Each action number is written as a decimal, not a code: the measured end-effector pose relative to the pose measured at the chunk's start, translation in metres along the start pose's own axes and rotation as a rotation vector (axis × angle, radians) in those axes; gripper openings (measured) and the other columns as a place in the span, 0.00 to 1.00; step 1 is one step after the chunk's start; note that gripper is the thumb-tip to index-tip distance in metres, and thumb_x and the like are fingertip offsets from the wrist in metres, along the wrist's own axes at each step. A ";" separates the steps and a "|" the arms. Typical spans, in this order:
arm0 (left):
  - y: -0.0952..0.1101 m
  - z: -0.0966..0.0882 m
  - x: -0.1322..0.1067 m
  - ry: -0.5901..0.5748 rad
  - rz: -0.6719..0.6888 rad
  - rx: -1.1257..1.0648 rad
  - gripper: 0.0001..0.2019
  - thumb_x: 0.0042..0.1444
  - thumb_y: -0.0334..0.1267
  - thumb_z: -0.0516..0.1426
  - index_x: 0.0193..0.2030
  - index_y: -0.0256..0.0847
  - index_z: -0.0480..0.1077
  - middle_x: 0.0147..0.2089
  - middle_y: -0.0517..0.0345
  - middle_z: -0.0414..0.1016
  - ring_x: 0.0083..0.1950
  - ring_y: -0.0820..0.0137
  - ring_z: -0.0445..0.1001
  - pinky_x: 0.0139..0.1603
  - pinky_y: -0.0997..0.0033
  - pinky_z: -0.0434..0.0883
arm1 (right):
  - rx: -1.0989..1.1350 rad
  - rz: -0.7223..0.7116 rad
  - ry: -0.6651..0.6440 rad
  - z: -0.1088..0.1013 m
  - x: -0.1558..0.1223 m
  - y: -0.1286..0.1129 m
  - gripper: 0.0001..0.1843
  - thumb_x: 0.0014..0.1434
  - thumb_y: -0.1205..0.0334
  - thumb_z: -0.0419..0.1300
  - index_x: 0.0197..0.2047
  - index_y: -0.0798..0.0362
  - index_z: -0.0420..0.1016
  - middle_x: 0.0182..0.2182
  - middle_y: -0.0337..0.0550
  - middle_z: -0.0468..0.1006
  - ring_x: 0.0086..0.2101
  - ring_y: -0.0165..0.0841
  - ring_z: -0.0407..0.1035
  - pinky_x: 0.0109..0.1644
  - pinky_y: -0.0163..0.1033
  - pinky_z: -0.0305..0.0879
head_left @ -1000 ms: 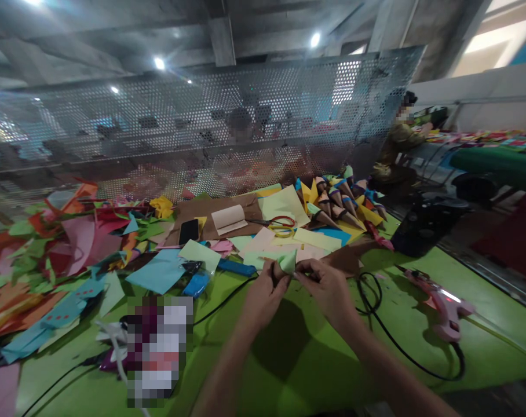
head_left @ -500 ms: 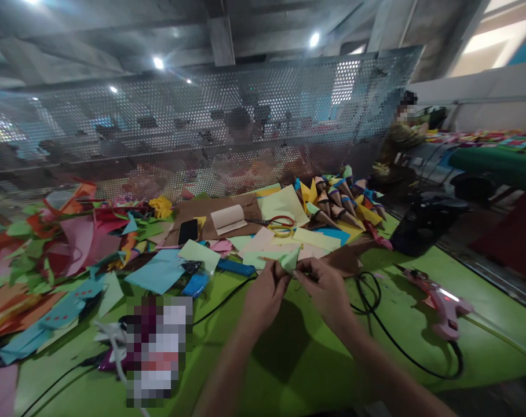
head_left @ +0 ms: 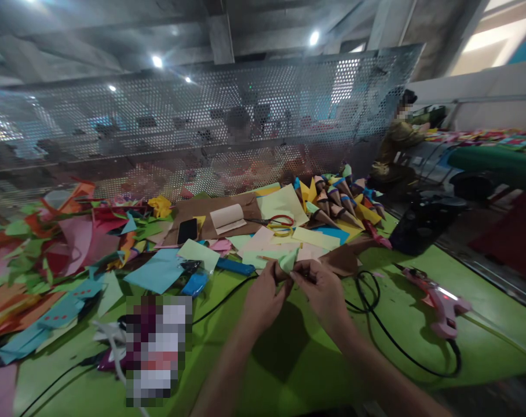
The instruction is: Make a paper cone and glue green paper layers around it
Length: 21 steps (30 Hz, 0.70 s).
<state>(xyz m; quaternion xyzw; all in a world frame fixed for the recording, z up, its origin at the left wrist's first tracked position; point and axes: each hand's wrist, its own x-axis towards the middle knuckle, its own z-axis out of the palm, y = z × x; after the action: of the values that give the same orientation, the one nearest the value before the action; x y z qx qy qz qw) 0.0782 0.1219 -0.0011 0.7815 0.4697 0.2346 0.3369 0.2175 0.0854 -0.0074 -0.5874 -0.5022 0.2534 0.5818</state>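
Over the green table, my left hand [head_left: 265, 295] is closed around a small cone of folded paper [head_left: 288, 260] with a light green top; its lower part is hidden by my fingers. My right hand [head_left: 317, 286] pinches the near right edge of the same paper, fingertips close to the left hand's. Just beyond lie pale paper sheets [head_left: 317, 238] and scissors [head_left: 281, 221] with red and yellow handles. A roll of cream paper [head_left: 227, 218] rests on brown paper behind. To the right, a pink glue gun [head_left: 441, 301] lies on its side with its cord looping toward my hands.
Heaped coloured paper scraps [head_left: 80, 226] cover the left side. Several brown paper cones [head_left: 335, 200] are grouped at the back right beside a black container [head_left: 426, 223]. A phone [head_left: 187, 231] and a blue tool [head_left: 236, 266] lie left of centre. A person [head_left: 397, 136] sits beyond a perforated screen [head_left: 202, 133].
My right hand has shifted slightly left and down along the paper's edge, its fingertips now closer to my left hand. The left hand keeps its hold.
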 end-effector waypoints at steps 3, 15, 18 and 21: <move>0.000 0.001 0.000 0.019 0.010 -0.002 0.27 0.62 0.54 0.49 0.62 0.38 0.57 0.58 0.40 0.71 0.55 0.52 0.72 0.55 0.57 0.66 | 0.014 -0.022 -0.005 0.001 -0.002 0.000 0.06 0.54 0.59 0.62 0.35 0.51 0.72 0.31 0.43 0.81 0.32 0.38 0.76 0.37 0.40 0.70; -0.005 0.002 0.001 0.083 -0.029 0.058 0.26 0.61 0.52 0.51 0.60 0.39 0.57 0.51 0.44 0.74 0.49 0.56 0.75 0.49 0.61 0.69 | -0.216 -0.190 -0.053 -0.004 -0.016 -0.013 0.05 0.63 0.61 0.56 0.41 0.49 0.72 0.35 0.40 0.81 0.34 0.34 0.76 0.36 0.36 0.67; -0.007 0.003 0.001 0.094 -0.016 0.070 0.24 0.61 0.50 0.51 0.59 0.39 0.58 0.51 0.44 0.74 0.48 0.57 0.75 0.48 0.61 0.69 | -0.265 -0.254 -0.068 -0.004 -0.017 -0.014 0.07 0.64 0.63 0.56 0.44 0.50 0.74 0.37 0.41 0.82 0.34 0.34 0.75 0.37 0.36 0.67; -0.009 0.004 0.002 0.099 -0.005 0.077 0.22 0.60 0.46 0.51 0.58 0.40 0.58 0.53 0.45 0.73 0.52 0.56 0.74 0.50 0.61 0.68 | -0.325 -0.340 -0.061 -0.002 -0.019 -0.014 0.09 0.64 0.65 0.56 0.46 0.50 0.74 0.41 0.43 0.81 0.37 0.36 0.75 0.41 0.37 0.68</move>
<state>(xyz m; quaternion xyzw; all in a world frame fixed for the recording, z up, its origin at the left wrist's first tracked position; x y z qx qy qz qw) 0.0771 0.1255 -0.0102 0.7803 0.4964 0.2536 0.2835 0.2083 0.0646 0.0007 -0.5725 -0.6455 0.0853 0.4983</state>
